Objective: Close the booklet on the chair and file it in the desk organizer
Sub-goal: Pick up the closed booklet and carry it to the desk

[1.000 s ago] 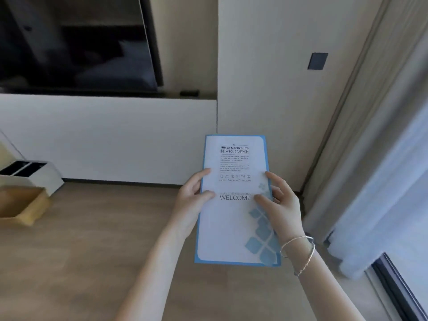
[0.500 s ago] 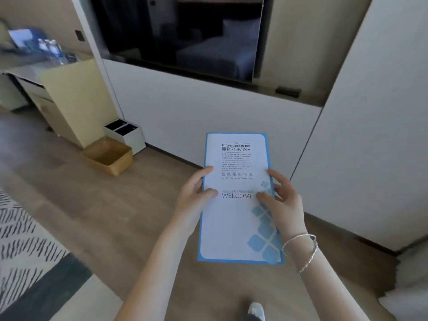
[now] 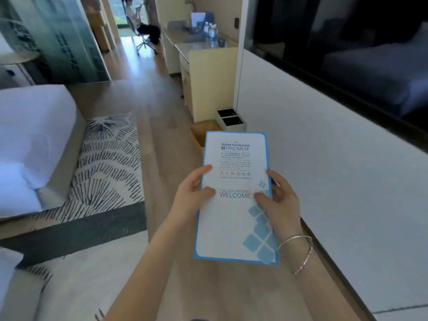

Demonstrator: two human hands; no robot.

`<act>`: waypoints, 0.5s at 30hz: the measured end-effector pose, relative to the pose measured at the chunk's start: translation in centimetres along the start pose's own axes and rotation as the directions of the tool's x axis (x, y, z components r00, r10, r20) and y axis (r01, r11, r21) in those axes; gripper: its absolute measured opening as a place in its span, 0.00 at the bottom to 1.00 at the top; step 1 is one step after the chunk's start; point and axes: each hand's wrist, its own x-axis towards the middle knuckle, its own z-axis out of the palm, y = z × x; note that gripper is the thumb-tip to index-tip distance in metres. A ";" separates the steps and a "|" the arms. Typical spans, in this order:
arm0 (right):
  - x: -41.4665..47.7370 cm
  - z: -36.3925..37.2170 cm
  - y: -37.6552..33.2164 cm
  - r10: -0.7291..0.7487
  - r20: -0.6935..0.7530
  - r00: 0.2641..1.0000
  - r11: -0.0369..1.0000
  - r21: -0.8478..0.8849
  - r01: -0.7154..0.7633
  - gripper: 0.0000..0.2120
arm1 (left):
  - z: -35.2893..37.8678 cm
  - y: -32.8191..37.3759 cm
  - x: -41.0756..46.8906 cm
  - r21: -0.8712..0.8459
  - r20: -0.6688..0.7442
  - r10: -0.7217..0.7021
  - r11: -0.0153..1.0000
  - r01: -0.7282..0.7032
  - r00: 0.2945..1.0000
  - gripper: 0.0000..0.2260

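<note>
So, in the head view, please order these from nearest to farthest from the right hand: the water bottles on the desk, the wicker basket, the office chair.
From the right hand, which holds the booklet:
1. Wicker basket, on the floor just beyond the booklet's top edge.
2. Water bottles, on the desk further ahead.
3. Office chair, past the desk, to the left near the far doorway.

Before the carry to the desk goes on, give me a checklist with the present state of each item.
1. White, blue-bordered booklet closed, cover up: ok.
2. Left hand gripping its left edge, thumb on the cover: ok.
3. Right hand gripping its right edge: ok.
4. Pale wooden desk in view ahead along the wall: ok.
5. Wood floor toward the desk free of obstacles: ok.
6. Desk organizer located, with a free slot: cannot tell, the desktop items are blurred.
</note>
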 end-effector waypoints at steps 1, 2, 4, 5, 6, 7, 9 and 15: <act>1.9 0.9 0.3 0.005 0.040 0.999 1.000 0.002 -0.005 0.26 | -0.5 -0.1 1.1 -0.005 -0.047 -0.004 1.000 0.004 0.999 0.23; 3.6 2.0 0.7 0.014 0.079 0.997 1.000 0.001 -0.014 0.27 | -1.1 -0.2 2.1 -0.015 -0.094 -0.012 1.000 0.011 0.995 0.23; 6.6 4.3 1.5 0.043 0.160 0.986 0.999 0.000 -0.043 0.27 | -2.5 -0.5 4.0 -0.043 -0.186 -0.036 0.999 0.029 0.982 0.23; 8.1 5.6 2.1 0.059 0.202 0.978 0.998 -0.005 -0.060 0.27 | -3.4 -0.6 5.1 -0.053 -0.229 -0.048 0.998 0.037 0.972 0.23; 9.7 7.2 2.7 0.078 0.242 0.967 0.997 -0.016 -0.076 0.27 | -4.4 -0.8 6.3 -0.060 -0.269 -0.056 0.997 0.041 0.962 0.24; 11.3 8.8 3.4 0.097 0.278 0.956 0.995 -0.031 -0.092 0.27 | -5.5 -1.0 7.5 -0.070 -0.305 -0.061 0.997 0.042 0.950 0.24; 14.6 12.6 4.8 0.114 0.340 0.933 0.993 -0.037 -0.108 0.26 | -8.2 -1.4 10.4 -0.089 -0.373 -0.069 0.995 0.039 0.925 0.23; 25.4 25.6 6.6 0.130 0.460 0.878 0.991 -0.032 -0.130 0.26 | -17.5 -0.5 22.0 -0.102 -0.456 -0.047 0.995 0.001 0.889 0.23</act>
